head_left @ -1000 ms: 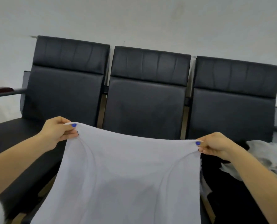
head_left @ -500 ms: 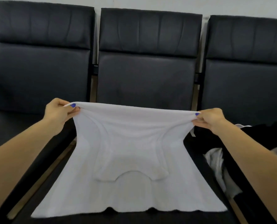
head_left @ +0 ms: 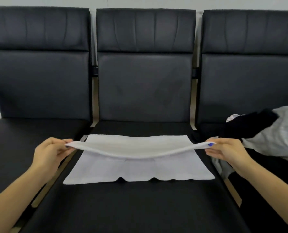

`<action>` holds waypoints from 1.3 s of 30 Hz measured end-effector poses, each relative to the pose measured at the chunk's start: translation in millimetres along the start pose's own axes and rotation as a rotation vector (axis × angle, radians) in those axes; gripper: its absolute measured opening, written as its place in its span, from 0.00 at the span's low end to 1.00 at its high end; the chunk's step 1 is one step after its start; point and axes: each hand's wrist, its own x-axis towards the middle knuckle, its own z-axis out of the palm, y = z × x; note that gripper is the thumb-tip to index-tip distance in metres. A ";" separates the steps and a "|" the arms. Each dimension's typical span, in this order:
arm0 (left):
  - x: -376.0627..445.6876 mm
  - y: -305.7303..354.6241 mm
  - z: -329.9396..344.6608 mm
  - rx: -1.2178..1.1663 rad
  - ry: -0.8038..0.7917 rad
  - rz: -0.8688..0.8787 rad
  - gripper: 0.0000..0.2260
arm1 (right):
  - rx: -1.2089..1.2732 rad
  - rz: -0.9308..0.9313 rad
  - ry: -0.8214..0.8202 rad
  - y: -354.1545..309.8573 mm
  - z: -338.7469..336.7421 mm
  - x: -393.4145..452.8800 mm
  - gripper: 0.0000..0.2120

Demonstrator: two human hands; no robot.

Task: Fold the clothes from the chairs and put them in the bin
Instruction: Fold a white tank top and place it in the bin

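A white garment [head_left: 139,169] lies on the seat of the middle black chair [head_left: 139,207], its near half flat. Its far edge is lifted and stretched between both hands, sagging in the middle. My left hand [head_left: 50,153] pinches the left corner of that edge between thumb and fingers. My right hand [head_left: 227,150] pinches the right corner the same way. No bin is in view.
On the right chair's seat [head_left: 260,190] lies a heap of clothes: a black garment [head_left: 247,125] on top of a grey one [head_left: 281,137]. The left chair [head_left: 39,78] stands beside the middle one, a narrow gap between seats. A pale wall is behind.
The garment has come down from hanging in the air onto the middle seat, and both hands have lowered with its held edge. The view has tilted down toward the seats.
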 end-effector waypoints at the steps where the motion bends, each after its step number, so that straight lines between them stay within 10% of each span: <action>1: -9.7 -5.0 -4.2 0.015 -0.005 -0.011 0.12 | -0.024 0.002 -0.017 6.5 -4.2 -6.7 0.05; 11: -39.5 -38.1 -30.5 0.443 -0.035 0.087 0.10 | -0.342 -0.064 -0.091 53.8 -21.4 -27.1 0.11; 22: -39.4 -37.5 -29.5 0.335 0.031 0.026 0.11 | -0.757 -0.340 -0.167 55.4 -29.6 -37.8 0.15; 24: -41.4 -39.6 -31.4 0.438 0.053 0.050 0.12 | -0.859 -0.308 -0.284 53.1 -30.3 -43.0 0.07; 27: -51.4 -38.1 -33.5 0.555 0.100 0.108 0.15 | -0.851 -0.275 -0.314 53.4 -34.2 -42.6 0.32; 34: -57.5 -33.5 -22.8 0.768 0.192 0.363 0.14 | -0.577 -0.146 -0.109 53.5 -18.6 -29.7 0.09; 39: -44.1 -47.4 -9.3 1.292 -0.145 0.635 0.16 | -0.748 0.088 -0.180 38.0 9.6 -6.7 0.25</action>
